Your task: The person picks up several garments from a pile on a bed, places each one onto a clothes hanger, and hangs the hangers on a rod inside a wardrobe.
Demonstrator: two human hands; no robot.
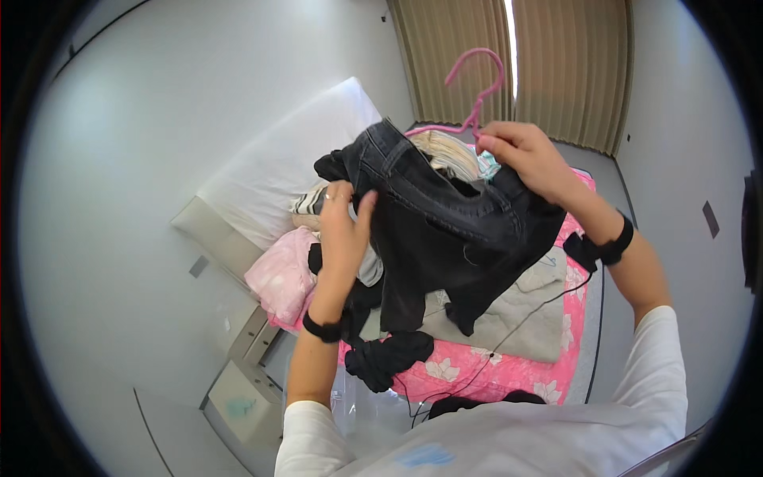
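Note:
My right hand [520, 155] is closed round the neck of a pink clothes hanger [477, 99], whose hook points up. Black jeans [453, 230] hang below it above the bed, waistband toward the top and legs hanging down. Part of the hanger goes behind the waistband, so how the jeans are fastened to it is hidden. At the left edge of the jeans is my left hand [343, 226], its thumb spread away from its fingers beside the dark cloth. Each wrist wears a black band.
Below is a bed with a pink flowered sheet [441, 367] and a grey blanket [532, 330]. A dark garment [389, 358] lies at its near edge, a pink bundle [282, 274] at the left. A thin black cable [528, 310] runs from my right wristband. Curtains [568, 71] hang behind.

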